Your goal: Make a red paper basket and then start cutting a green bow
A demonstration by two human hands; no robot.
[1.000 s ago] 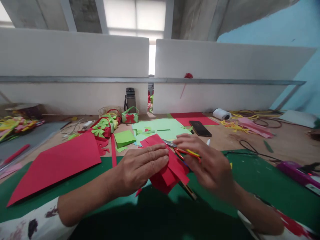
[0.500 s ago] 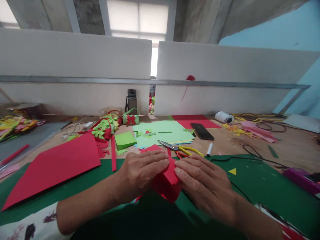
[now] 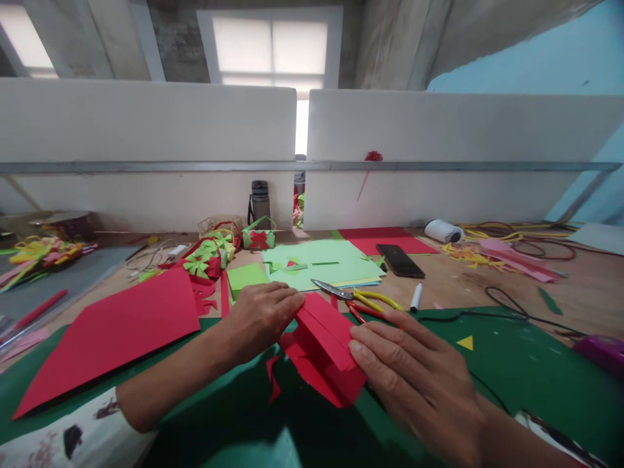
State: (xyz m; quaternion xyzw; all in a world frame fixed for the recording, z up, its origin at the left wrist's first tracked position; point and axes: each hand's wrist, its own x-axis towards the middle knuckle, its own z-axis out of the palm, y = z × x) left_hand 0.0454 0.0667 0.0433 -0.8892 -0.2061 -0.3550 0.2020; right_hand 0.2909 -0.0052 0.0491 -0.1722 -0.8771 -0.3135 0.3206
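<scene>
Between my hands is a folded piece of red paper [image 3: 329, 344], tilted over the green mat, its layers standing apart toward me. My left hand [image 3: 268, 315] pinches its upper left end. At the lower right end, my right hand [image 3: 414, 370] grips the edge with fingers laid over it; the thumb is hidden. Just beyond the paper lie scissors [image 3: 353, 298] with yellow and red handles. A small red scrap [image 3: 273, 379] sits below my left hand, and a large red sheet [image 3: 117, 331] lies to the left.
Light green sheets [image 3: 322, 260], a phone [image 3: 400, 260] and a white marker [image 3: 416, 297] lie farther back. A finished-looking paper basket [image 3: 259, 238] stands near a dark bottle [image 3: 260, 203]. A black cable [image 3: 468, 314] crosses the green mat [image 3: 195, 390] on the right.
My left hand has slid back to the paper's upper left end, uncovering its top face. The folded layers now show more openly. The whole view has shifted slightly.
</scene>
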